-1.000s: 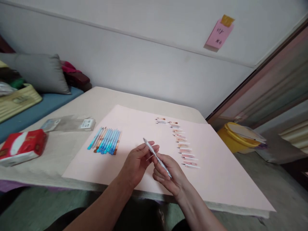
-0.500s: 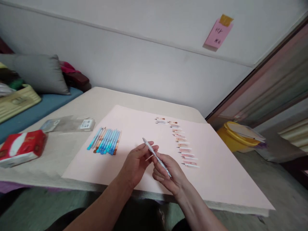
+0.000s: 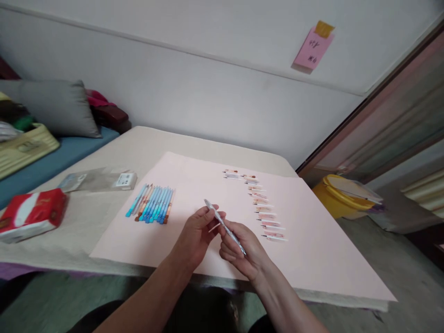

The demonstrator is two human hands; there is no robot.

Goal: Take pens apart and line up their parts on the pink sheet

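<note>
A slim silvery-white pen slants between my hands over the pink sheet. My left hand has its thumb and fingers closed at the pen's upper part. The lower part lies in the closed fingers of my right hand. A thin white stick shows by my left fingers; what it belongs to is unclear. Left of my hands, several blue and brown pen barrels lie side by side. To the right, several thin dark-tipped pen refills with small patterned pieces form a column.
The pink sheet covers much of the table. On the left lie a clear plastic wrapper and a red tissue pack. A yellow bucket stands right of the table. Behind it rises a white wall.
The pen and both hands have shifted very slightly left. The grip looks the same, and the things on the table have not moved.
</note>
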